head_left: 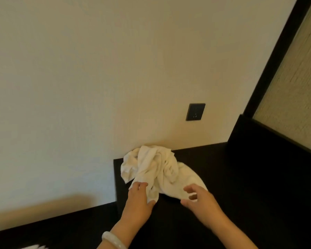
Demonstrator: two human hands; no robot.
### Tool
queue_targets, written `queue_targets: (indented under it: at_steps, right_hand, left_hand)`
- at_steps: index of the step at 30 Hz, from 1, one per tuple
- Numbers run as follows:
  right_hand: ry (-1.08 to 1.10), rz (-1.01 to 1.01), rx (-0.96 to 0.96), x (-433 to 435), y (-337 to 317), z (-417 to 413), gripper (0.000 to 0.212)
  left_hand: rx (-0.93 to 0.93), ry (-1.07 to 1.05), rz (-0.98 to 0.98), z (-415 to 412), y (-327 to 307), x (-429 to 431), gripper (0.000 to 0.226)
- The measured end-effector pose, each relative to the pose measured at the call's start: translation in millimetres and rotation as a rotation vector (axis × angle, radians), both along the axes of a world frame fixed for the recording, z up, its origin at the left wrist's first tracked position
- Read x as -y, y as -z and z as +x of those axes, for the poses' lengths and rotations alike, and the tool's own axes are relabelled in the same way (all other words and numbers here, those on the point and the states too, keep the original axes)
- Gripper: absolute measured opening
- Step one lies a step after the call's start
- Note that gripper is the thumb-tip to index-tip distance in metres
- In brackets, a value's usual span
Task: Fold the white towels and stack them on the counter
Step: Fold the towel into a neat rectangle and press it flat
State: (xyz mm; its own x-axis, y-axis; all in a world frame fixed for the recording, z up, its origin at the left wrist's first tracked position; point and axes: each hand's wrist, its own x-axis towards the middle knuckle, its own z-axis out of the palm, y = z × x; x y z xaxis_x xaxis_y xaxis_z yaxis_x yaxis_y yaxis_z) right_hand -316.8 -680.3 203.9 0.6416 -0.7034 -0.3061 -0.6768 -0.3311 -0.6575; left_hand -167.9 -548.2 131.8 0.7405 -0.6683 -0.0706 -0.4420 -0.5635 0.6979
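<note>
Left grip (139,198) pinches the crumpled white towel (156,168) (its near corner) on the dark desk (223,177); right grip (199,197), fingers spread, holds nothing beside it.

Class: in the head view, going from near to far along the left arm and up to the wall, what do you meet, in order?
bracelet → left hand → towel → socket

Crumpled towel (156,169) on counter (232,186), corner in left hand (138,199), right hand (202,199) beside
</note>
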Motion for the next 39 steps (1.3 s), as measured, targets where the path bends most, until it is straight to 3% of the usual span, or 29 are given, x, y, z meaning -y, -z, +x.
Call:
queue_targets:
  at_steps: [5, 9, 11, 14, 16, 19, 23, 25, 27, 30, 33, 36, 39]
  right_hand:
    - [-0.084, -0.056, -0.106, 37.3, 6.5, 30.2, 0.051]
    - [-0.182, -0.083, -0.088, 60.4, 35.6, 56.4, 0.058]
    - [-0.287, -0.132, -0.134, 73.6, 54.1, 65.9, 0.058]
    - [-0.454, -0.250, -0.222, 100.6, 73.1, 72.0, 0.049]
    - [-0.492, -0.267, -0.172, 124.1, 77.1, 70.0, 0.033]
    - [-0.336, -0.012, 0.117, 168.1, 58.1, 63.2, 0.004]
    - [-0.132, 0.251, 0.602, 252.9, 18.4, 58.0, 0.014]
    - [-0.035, 0.386, 0.703, 290.2, 5.9, 56.9, 0.010]
    - [-0.028, 0.331, 0.605, 318.6, 10.4, 53.8, 0.006]
    - [-0.084, 0.188, 0.310, 333.1, 35.3, 43.5, 0.006]
    - [-0.119, 0.132, 0.188, 318.0, 59.7, 32.3, 0.015]
    - [-0.067, 0.004, 0.196, 307.8, 68.7, 24.2, 0.029]
    - [0.065, 0.094, 0.414, 314.3, 36.4, 18.2, 0.024]
  left_hand:
    - [0.046, -0.046, 0.099, 20.7, 13.8, 52.6, 0.074]
    - [0.181, -0.143, 0.187, 21.7, 27.7, 65.9, 0.056]
    - [0.161, -0.130, 0.166, 25.1, 34.9, 71.2, 0.051]
    - [0.008, -0.201, 0.076, 31.0, 25.1, 78.4, 0.045]
    - [0.000, -0.308, 0.022, 29.5, 8.7, 84.1, 0.037]
    - [0.045, -0.533, -0.072, 20.7, -19.8, 91.3, 0.023]
    - [0.051, -0.847, -0.260, 6.1, -44.1, 100.9, 0.025]
    - [0.044, -0.927, -0.317, -4.0, -47.2, 101.2, 0.026]
    - [0.017, -0.950, -0.288, -13.5, -44.3, 98.6, 0.027]
    - [-0.066, -0.911, -0.123, -24.9, -27.3, 94.1, 0.026]
    - [-0.182, -0.842, 0.007, -30.3, -12.4, 88.2, 0.024]
    - [-0.206, -0.807, 0.003, -31.2, -11.0, 85.9, 0.024]
    - [-0.205, -0.878, -0.293, -27.6, -28.3, 81.1, 0.020]
